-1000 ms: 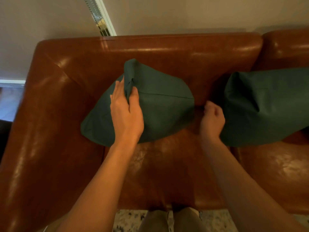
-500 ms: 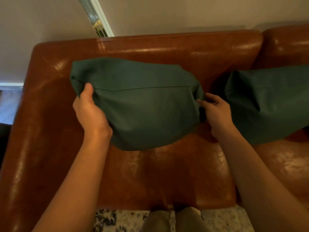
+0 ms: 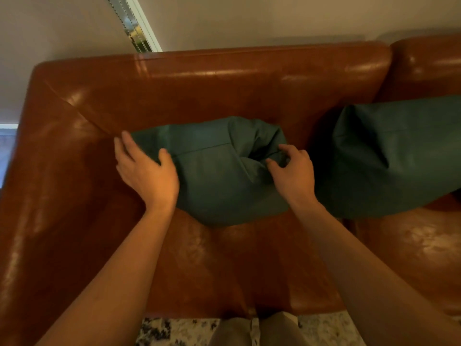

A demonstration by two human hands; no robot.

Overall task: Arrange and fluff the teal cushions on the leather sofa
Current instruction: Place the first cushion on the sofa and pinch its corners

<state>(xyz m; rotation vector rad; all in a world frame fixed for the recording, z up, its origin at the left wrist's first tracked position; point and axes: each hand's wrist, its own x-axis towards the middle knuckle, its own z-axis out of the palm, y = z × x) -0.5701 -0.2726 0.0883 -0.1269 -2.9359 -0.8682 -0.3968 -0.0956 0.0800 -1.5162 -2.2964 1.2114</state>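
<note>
A glossy brown leather sofa (image 3: 224, 258) fills the frame under a pale wall (image 3: 249, 18) (patterned rug (image 3: 174, 330) at bottom). At centre, the teal cushion (image 3: 214, 176) leans on the backrest; left hand (image 3: 147, 173) presses it with fingers released, right hand (image 3: 294, 173) with fingers grasping its fabric. A second cushion (image 3: 394, 156) sits at right.

Teal cushions (image 3: 219, 176), glossy brown leather sofa (image 3: 224, 86), speckled rug (image 3: 179, 330)

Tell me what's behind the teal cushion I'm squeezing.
Behind the left teal cushion rises the brown leather sofa backrest, with wall above. The backrest's lower part, where it meets the seat, is covered by the cushion.
</note>
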